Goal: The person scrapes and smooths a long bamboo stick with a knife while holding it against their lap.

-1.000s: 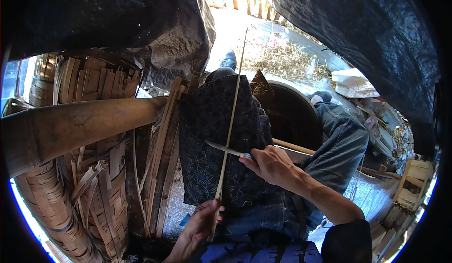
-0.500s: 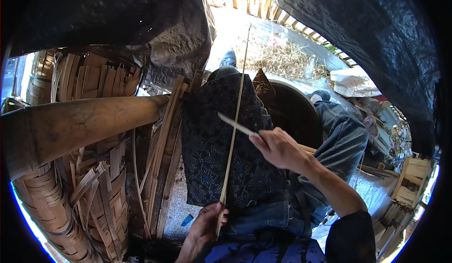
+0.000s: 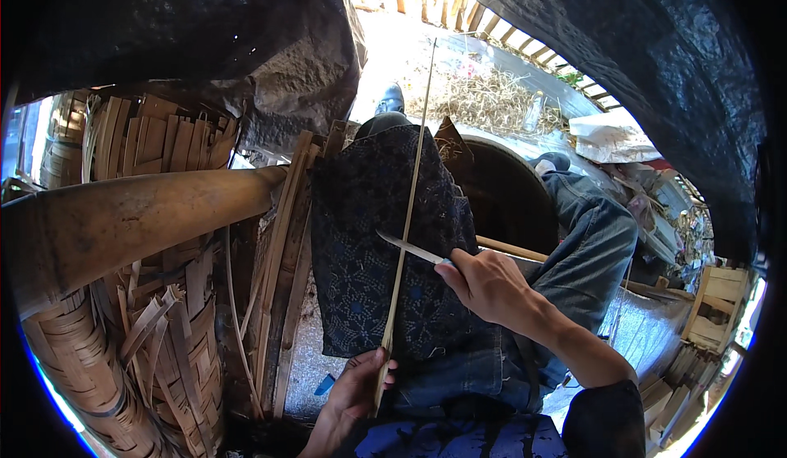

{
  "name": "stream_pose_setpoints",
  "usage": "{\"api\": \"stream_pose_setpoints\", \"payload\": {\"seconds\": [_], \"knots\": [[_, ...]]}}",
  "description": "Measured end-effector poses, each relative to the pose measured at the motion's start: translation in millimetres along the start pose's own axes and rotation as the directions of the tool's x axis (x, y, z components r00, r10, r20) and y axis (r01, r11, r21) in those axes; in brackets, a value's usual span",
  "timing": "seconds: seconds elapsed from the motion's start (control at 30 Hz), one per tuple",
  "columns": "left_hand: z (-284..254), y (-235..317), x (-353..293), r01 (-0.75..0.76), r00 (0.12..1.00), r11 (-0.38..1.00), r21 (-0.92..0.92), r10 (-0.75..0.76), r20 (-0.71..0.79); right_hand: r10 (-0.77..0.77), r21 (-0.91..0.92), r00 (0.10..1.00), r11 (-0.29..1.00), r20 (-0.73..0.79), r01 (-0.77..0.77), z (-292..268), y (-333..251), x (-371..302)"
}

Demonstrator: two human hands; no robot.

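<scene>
My left hand (image 3: pixel 357 382) is closed around the near end of a long, thin bamboo strip (image 3: pixel 412 200), which points away from me over my lap. A knife (image 3: pixel 416 250) is in my right hand (image 3: pixel 489 284), its fingers wrapped round the handle, most of which they hide. The knife's blade lies across the strip, its tip pointing left. Under both, a dark patterned cloth (image 3: pixel 352 277) covers my left thigh. A wooden stick (image 3: pixel 512 249) shows just beyond my right hand.
A thick bamboo pole (image 3: pixel 147 220) runs in from the left. Woven bamboo baskets (image 3: pixel 90 360) and split strips stand below it. Dark plastic sheeting (image 3: pixel 623 56) hangs overhead. Straw (image 3: pixel 484 97) lies on the ground ahead. A wooden crate (image 3: pixel 717 306) stands at the right.
The knife and my right hand have moved down along the bamboo strip, nearer to me. My left hand keeps its hold on the near end.
</scene>
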State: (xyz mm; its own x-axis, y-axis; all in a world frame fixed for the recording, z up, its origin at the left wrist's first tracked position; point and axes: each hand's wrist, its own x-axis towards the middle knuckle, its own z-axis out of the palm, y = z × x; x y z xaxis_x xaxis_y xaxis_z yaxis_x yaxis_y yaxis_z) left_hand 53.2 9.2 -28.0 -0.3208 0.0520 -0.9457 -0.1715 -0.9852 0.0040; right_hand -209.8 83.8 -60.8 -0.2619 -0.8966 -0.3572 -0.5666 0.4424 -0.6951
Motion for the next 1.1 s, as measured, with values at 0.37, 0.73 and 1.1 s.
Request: {"api": "stream_pose_setpoints", "payload": {"seconds": [0.37,0.73,1.1], "knots": [[-5.6,-4.0,0.4,0.012,1.0,1.0,0.009,-0.012,-0.022,0.055,0.004,0.991,0.998,-0.121,-0.055,0.5,13.8,41.1],[-1.5,-1.4,-0.8,0.046,0.999,0.999,-0.03,-0.046,-0.008,0.009,-0.001,0.997,1.0,-0.08,-0.009,1.4,18.9,37.0],[-4.0,-2.9,-1.3,0.029,0.998,0.999,-0.045,-0.031,-0.051,-0.096,0.002,0.994,0.995,-0.057,0.096,-9.1,42.1,79.3]]}}
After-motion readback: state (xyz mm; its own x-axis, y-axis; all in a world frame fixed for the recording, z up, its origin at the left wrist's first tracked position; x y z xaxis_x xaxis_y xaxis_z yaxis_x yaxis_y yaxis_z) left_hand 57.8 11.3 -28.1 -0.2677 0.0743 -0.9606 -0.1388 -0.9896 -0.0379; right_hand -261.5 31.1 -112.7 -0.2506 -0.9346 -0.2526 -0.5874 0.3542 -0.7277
